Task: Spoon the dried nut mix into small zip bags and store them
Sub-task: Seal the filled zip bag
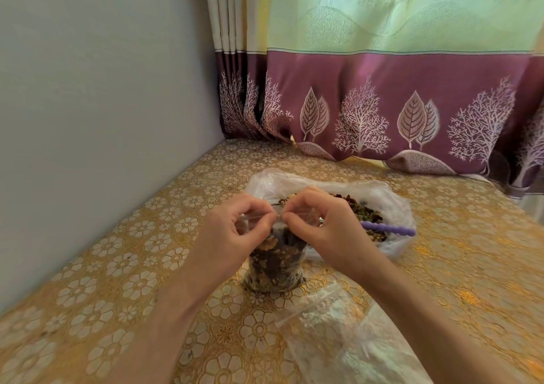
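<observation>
A small clear zip bag (275, 263), packed with dark dried nut mix, stands upright on the table in front of me. My left hand (235, 230) pinches the left half of its top strip, and my right hand (326, 224) pinches the right half; the fingertips of the two hands almost meet at the middle. Behind them lies a large open plastic bag (391, 204) with more nut mix (365, 213) in it. A purple spoon handle (388, 230) sticks out of that mix to the right.
Empty clear zip bags (338, 324) lie flat on the gold floral tablecloth (117, 266) near my right forearm. A grey wall (88, 118) runs along the left, and a purple and green curtain (382, 104) hangs at the back edge.
</observation>
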Demonstrator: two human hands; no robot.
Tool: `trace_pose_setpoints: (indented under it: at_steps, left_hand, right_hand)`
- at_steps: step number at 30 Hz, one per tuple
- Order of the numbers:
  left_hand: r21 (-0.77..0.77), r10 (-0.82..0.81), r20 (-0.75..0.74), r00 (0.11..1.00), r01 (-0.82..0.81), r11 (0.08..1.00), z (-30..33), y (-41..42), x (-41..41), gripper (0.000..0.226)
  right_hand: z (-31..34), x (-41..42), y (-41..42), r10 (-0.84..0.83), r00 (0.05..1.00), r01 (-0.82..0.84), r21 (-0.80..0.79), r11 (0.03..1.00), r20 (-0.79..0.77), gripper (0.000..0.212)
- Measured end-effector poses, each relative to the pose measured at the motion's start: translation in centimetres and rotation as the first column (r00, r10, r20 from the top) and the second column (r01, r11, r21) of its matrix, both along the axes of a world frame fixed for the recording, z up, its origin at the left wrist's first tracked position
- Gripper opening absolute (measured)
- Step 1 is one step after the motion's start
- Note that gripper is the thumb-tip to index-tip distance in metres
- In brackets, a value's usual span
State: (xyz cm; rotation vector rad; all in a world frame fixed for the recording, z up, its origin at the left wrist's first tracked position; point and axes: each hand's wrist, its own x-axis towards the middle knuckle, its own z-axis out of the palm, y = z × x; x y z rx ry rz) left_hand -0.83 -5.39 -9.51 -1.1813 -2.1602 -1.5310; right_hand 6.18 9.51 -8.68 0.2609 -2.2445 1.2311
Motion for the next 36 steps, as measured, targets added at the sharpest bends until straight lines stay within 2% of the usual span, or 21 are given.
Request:
trace_pose_setpoints:
  at_steps: [5, 12, 17, 25, 32, 36]
  left_hand:
    - [-0.029, -0.009, -0.064, 0.998, 0.007, 1.0, 0.0, 0.1, 0.0, 0.011]
    - [-0.102, 0.013, -0.258, 0.966, -0.041, 0.994, 0.5, -0.2, 0.1, 0.005]
    - [-0.015, -0.007, -0.145, 0.989, 0.005, 1.0, 0.8, -0.9, -0.3, 0.014]
    - [0.051, -0.037, 0.128, 0.991, 0.031, 0.998, 0.4, -1.7, -1.6, 0.011]
    - [0.146, -0.045, 0.203, 0.978, 0.015, 0.989, 0.0, -2.2, -2.6, 0.017]
    - [0.237, -0.126, 0.246, 0.961, 0.066, 0.969, -0.3, -2.3, -2.9, 0.017]
  right_hand:
    - [-0.1, -0.2, -0.1, -0.011, 1.0, 0.011, -0.006, 1.0, -0.004, 0.01]
    - [0.3, 0.0, 0.1, -0.018, 1.0, 0.019, 0.039, 0.999, -0.018, 0.012]
    - [0.5, 0.2, 0.2, 0.005, 1.0, -0.005, -0.001, 1.0, 0.018, 0.01]
    - [0.7, 0.4, 2.6, -0.027, 0.996, 0.033, -0.069, 0.997, 0.079, 0.006]
    - [0.0, -0.1, 3.2, -0.072, 0.995, 0.081, -0.132, 0.988, 0.075, 0.01]
    - [-0.1, -0.3, 3.1, -0.116, 0.993, 0.12, -0.139, 0.983, 0.035, 0.011]
